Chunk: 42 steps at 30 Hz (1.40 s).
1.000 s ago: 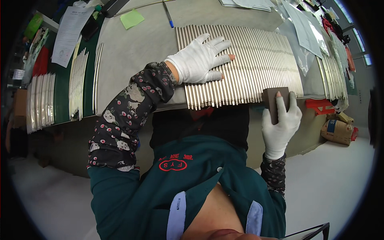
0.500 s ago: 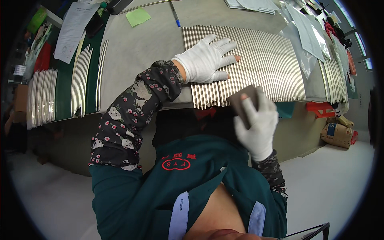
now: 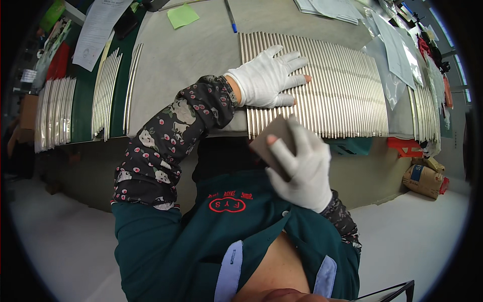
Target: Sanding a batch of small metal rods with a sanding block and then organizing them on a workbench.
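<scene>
My left hand [image 3: 269, 78], in a white glove, lies flat with fingers spread on a wide row of thin silver metal rods [image 3: 342, 90] laid side by side on the grey table [image 3: 191, 65]. In its white glove, my right hand [image 3: 302, 166] holds a brown rectangular sanding pad [image 3: 269, 146] just below the near ends of the rods, close to my chest. The pad sits at the rods' front left edge; I cannot tell if it touches them.
More bundles of rods lie at the left on a green mat [image 3: 83, 100] and at the far right [image 3: 427, 110]. Papers [image 3: 98, 30], a green sticky note [image 3: 182, 15] and a pen [image 3: 230, 15] lie at the back. Cardboard boxes [image 3: 425, 178] stand on the floor at the right.
My right hand has moved left with the pad, from the right end of the rod row to its front left edge. My left hand stays pressed on the rods.
</scene>
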{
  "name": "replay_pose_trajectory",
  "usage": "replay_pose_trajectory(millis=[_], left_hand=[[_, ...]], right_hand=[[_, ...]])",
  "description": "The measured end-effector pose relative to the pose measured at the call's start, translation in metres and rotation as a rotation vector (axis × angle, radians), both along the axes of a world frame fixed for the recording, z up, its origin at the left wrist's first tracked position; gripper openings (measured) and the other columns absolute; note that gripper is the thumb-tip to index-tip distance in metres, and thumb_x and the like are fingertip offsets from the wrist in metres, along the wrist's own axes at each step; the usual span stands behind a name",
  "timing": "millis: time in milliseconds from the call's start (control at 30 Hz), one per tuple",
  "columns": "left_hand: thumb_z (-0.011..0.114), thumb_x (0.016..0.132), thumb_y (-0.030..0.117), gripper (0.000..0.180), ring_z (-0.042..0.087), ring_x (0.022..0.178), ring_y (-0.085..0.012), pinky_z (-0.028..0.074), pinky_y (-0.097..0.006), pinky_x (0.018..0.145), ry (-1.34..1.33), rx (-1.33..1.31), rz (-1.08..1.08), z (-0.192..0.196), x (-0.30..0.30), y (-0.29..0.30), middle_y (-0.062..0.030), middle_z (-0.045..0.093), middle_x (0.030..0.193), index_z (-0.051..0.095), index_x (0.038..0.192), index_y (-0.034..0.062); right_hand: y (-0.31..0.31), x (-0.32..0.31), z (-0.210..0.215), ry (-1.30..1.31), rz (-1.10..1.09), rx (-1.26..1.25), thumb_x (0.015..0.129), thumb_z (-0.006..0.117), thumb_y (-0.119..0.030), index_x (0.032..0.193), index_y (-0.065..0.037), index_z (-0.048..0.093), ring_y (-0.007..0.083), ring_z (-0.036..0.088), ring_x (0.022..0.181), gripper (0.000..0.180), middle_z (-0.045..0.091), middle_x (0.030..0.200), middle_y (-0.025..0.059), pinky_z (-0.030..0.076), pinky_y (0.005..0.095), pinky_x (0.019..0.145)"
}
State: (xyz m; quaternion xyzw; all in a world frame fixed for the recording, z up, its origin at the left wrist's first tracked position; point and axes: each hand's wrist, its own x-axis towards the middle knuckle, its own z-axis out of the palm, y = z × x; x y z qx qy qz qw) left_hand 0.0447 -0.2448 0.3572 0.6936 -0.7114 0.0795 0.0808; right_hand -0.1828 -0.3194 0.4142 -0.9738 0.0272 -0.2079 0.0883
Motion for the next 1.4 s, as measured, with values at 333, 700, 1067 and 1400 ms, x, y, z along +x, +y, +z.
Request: replay_pose_trajectory(millis=[333,700,1067,1400], left_hand=[[0.053,0.091,0.046,0.058,0.035,0.139,-0.0297,0.027,-0.050,0.114,-0.026,0.012,0.020,-0.002,0.000,-0.002,-0.0151,0.037,0.150,0.049,0.139,0.0137],[0.061,0.085,0.041,0.060,0.037,0.137,-0.0324,0.028,-0.051,0.111,0.018,-0.005,-0.020,0.006,0.002,0.000,-0.0176,0.040,0.146,0.051,0.135,0.0087],[0.069,0.077,0.049,0.069,0.036,0.137,-0.0335,0.023,-0.054,0.113,0.299,0.118,-0.168,0.021,-0.045,0.043,-0.0170,0.039,0.147,0.051,0.133,0.0130],[0.071,0.072,0.053,0.081,0.033,0.138,-0.0377,0.023,-0.062,0.109,0.413,0.215,-0.009,0.034,-0.035,0.096,-0.0171,0.033,0.150,0.043,0.140,0.0185]], right_hand=[[0.015,0.007,-0.014,0.095,0.088,0.074,0.064,0.075,-0.019,0.120,-0.012,0.061,0.0367,0.056,0.103,0.058,0.050,0.130,0.0241,0.045,0.0438,0.081],[-0.021,-0.005,-0.014,0.076,-0.234,-0.093,0.068,0.073,-0.021,0.118,-0.011,0.063,0.0368,0.055,0.104,0.052,0.050,0.131,0.0244,0.045,0.0414,0.084],[-0.080,-0.047,-0.017,-0.132,-0.452,0.123,0.069,0.069,-0.004,0.127,-0.006,0.058,0.0368,0.048,0.116,0.060,0.047,0.139,0.0215,0.038,0.0447,0.102],[-0.113,-0.034,-0.016,-0.168,-0.452,0.162,0.070,0.063,-0.003,0.132,-0.007,0.054,0.0362,0.048,0.119,0.062,0.047,0.141,0.0211,0.037,0.0447,0.102]])
